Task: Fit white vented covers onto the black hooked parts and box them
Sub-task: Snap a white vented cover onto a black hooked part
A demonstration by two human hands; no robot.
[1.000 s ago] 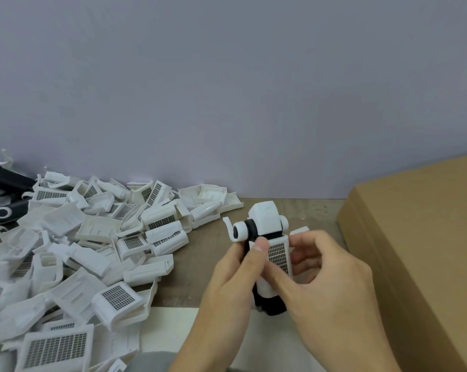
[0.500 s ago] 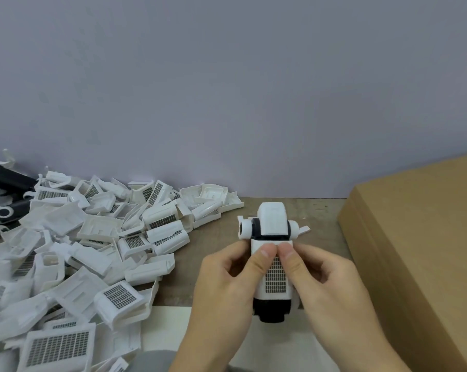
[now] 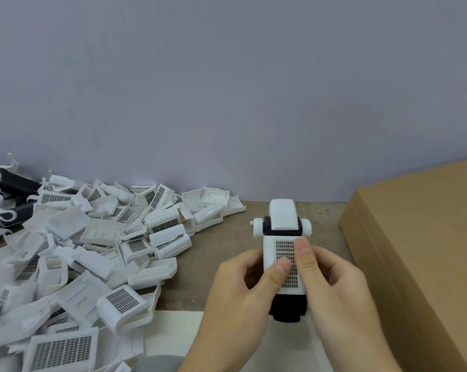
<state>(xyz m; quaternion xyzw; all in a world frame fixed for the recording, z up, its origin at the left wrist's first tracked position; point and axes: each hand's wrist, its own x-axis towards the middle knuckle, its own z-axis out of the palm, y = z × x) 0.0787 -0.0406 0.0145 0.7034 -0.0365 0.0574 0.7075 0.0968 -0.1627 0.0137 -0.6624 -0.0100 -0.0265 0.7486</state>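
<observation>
I hold one black hooked part (image 3: 288, 308) upright above the table's front edge, with a white vented cover (image 3: 269, 252) lying on its front. My left hand (image 3: 240, 296) grips the left side, its thumb pressed on the cover's grille. My right hand (image 3: 342, 294) grips the right side, its thumb also on the grille, a little higher. The part's white top cap (image 3: 283, 213) and two side knobs stick out above my fingers. Its black lower end shows below the cover.
A big heap of loose white vented covers (image 3: 87, 253) fills the table's left side. A few black hooked parts (image 3: 15, 181) lie at the far left by the wall. A closed cardboard box (image 3: 420, 237) stands at the right. Brown tabletop (image 3: 221, 245) lies between.
The part has turned from a slanted pose to face me squarely. Both thumbs have slid down the grille and the cover now sits lower on the black body.
</observation>
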